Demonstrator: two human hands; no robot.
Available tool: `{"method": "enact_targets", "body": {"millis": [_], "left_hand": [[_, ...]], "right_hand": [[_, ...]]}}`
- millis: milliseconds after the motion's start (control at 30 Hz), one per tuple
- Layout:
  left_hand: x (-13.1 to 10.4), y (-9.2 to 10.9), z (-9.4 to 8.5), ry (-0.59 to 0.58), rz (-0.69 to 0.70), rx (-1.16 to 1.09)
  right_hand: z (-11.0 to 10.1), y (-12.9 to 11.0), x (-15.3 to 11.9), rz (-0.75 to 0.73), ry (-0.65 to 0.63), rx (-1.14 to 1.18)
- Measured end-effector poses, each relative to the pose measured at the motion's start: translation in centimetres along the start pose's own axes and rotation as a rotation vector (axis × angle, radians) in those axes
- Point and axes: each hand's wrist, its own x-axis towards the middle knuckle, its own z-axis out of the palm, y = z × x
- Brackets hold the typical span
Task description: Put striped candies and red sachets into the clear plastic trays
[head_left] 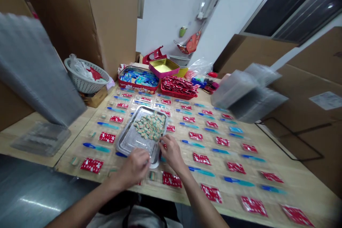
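Note:
A metal tray (133, 137) rests over the rows, with a heap of small pale green-and-tan blocks (151, 125) in its far part. My left hand (138, 165) is curled closed by the tray's near edge; whatever its fingers hold is hidden. At the tray's right rim, my right hand (170, 148) has its fingertips pinched together beside the heap, and I cannot make out what is between them. Around them lie clear plastic packs in rows, each with a red printed sachet (171, 179) and a slim blue pen-like item (201, 171). Some on the left also hold a small block (75, 160).
Behind the rows stand a red-rimmed tin (137, 87) of blue packets and a red tray (180, 96) heaped with red sachets. A white basket (88, 82) is at left. Stacked clear plastic trays (240, 89) stand right, another tall stack (34, 64) left.

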Motion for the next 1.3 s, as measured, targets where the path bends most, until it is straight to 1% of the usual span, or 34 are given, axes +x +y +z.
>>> {"method": "enact_targets", "body": {"millis": [67, 100, 167, 233, 300, 367, 433, 500, 600, 700, 867, 900, 967, 1033, 1067, 1200, 1300], "left_hand": [[2.3, -1.8, -0.5, 0.066, -0.152, 0.021], [3.4, -2.8, -0.6, 0.077, -0.198, 0.039], [5.1, -4.4, -0.2, 0.076, -0.224, 0.077], [6.3, -5.5, 0.7, 0.062, -0.204, 0.103], [7.2, -5.8, 1.6, 0.033, -0.181, 0.123], [7.7, -5.7, 2.3, 0.004, -0.167, 0.156], [8.2, -5.3, 2.6, -0.015, -0.161, 0.201], [8.5, -5.0, 2.7, -0.011, -0.161, 0.236], [8.6, -4.6, 2.8, 0.012, -0.171, 0.25], [8.4, -4.6, 2.9, 0.014, -0.178, 0.215], [7.0, -5.0, 2.4, 0.042, -0.188, 0.043], [6.7, -5.1, 2.3, 0.033, -0.184, -0.003], [5.9, -5.0, 2.0, -0.027, -0.179, -0.074], [5.3, -4.9, 2.0, -0.083, -0.18, -0.106], [5.0, -4.8, 2.1, -0.088, -0.184, -0.107], [4.7, -4.7, 2.7, -0.039, -0.217, -0.081], [4.6, -4.9, 2.8, -0.041, -0.246, -0.069]], "right_hand": [[0.7, 0.7, 1.7, 0.019, -0.02, -0.064], [1.1, 0.9, 2.2, 0.026, -0.033, -0.092], [1.5, 1.2, 2.7, 0.031, -0.053, -0.129], [1.7, 1.4, 2.9, 0.035, -0.059, -0.14], [1.6, 1.5, 2.8, 0.04, -0.065, -0.133], [1.5, 1.5, 2.9, 0.049, -0.077, -0.119], [1.4, 1.5, 2.9, 0.06, -0.098, -0.104], [1.5, 1.4, 2.8, 0.059, -0.109, -0.087], [1.8, 1.3, 2.4, 0.035, -0.092, -0.059], [2.2, 1.3, 1.8, 0.017, -0.064, -0.009], [2.7, 1.6, 1.4, -0.009, -0.008, 0.123], [2.7, 1.6, 1.4, -0.006, 0.0, 0.146], [2.8, 1.3, 1.5, -0.003, 0.009, 0.185], [2.9, 0.9, 1.5, -0.021, -0.004, 0.209], [2.9, 0.7, 1.5, -0.036, -0.017, 0.214], [3.2, -0.1, 1.1, -0.076, -0.071, 0.223], [3.1, -0.3, 0.9, -0.065, -0.083, 0.236]]}}
